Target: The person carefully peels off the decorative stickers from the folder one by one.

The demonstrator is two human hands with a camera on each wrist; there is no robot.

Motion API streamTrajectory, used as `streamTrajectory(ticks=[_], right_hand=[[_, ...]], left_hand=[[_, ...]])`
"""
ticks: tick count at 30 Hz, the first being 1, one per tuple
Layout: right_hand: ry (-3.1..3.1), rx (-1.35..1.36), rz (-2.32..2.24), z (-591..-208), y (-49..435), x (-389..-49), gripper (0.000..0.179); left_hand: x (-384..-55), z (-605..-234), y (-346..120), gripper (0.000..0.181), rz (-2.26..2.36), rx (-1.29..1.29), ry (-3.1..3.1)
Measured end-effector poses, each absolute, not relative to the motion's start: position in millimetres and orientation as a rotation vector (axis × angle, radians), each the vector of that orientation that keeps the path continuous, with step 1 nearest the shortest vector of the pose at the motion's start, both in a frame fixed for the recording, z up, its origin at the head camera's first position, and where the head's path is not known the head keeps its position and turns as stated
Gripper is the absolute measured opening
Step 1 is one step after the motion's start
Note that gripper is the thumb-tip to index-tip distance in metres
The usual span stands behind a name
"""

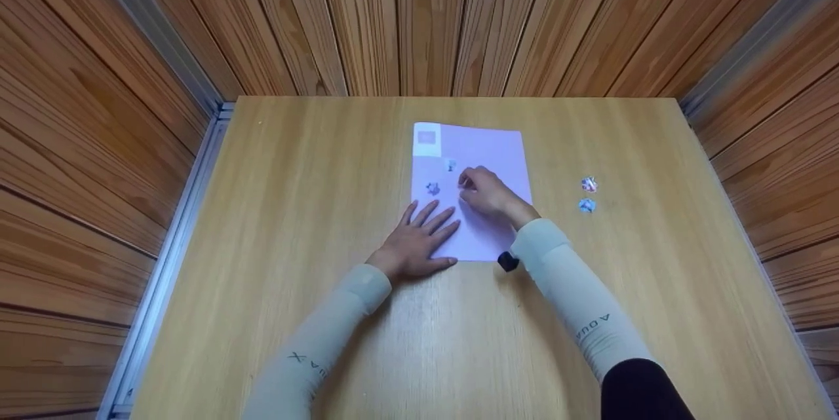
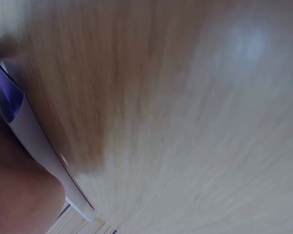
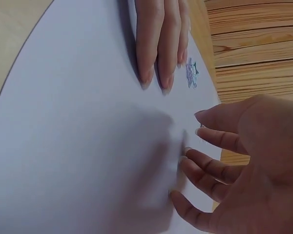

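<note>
A pale purple sheet [image 1: 485,151] lies on the table. My left hand [image 1: 419,243] rests spread on its lower left part, fingers straight. Over the middle of the sheet is my right hand [image 1: 488,194], its fingers bent and the thumb close to the index fingertip. I see nothing held between them in the right wrist view. A flower-like sticker [image 1: 432,189] is on the sheet above the left fingers, seen also as a blue-green sticker [image 3: 192,73]. Another small sticker [image 1: 451,165] lies just left of the right fingertips. In the left wrist view the sheet's edge [image 2: 44,146] curls up slightly.
Two small stickers, one reddish [image 1: 589,184] and one blue [image 1: 586,206], lie on the wooden table [image 1: 295,177] right of the sheet. A white square label [image 1: 427,139] is in the sheet's upper left corner. Wood-panelled walls [image 1: 426,20] enclose the table.
</note>
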State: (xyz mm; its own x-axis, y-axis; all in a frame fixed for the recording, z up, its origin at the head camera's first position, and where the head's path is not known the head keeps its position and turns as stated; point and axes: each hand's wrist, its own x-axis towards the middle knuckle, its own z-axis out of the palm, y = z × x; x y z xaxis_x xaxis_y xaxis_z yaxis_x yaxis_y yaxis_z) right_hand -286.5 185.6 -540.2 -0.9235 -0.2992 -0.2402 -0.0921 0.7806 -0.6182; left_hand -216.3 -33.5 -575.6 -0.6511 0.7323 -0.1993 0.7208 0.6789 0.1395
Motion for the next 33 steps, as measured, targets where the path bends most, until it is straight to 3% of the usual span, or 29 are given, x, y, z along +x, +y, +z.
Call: streamTrajectory(ticks=[16, 33], right_hand=[[2.673, -0.443, -0.904, -550, 153, -305, 0.031], [2.639, -0.497, -0.811, -550, 141, -314, 0.022]], left_hand=[[-217, -577, -31, 0.079, 0.025, 1.163, 2.655], [-217, -580, -32, 0.081, -0.008, 1.161, 2.667]])
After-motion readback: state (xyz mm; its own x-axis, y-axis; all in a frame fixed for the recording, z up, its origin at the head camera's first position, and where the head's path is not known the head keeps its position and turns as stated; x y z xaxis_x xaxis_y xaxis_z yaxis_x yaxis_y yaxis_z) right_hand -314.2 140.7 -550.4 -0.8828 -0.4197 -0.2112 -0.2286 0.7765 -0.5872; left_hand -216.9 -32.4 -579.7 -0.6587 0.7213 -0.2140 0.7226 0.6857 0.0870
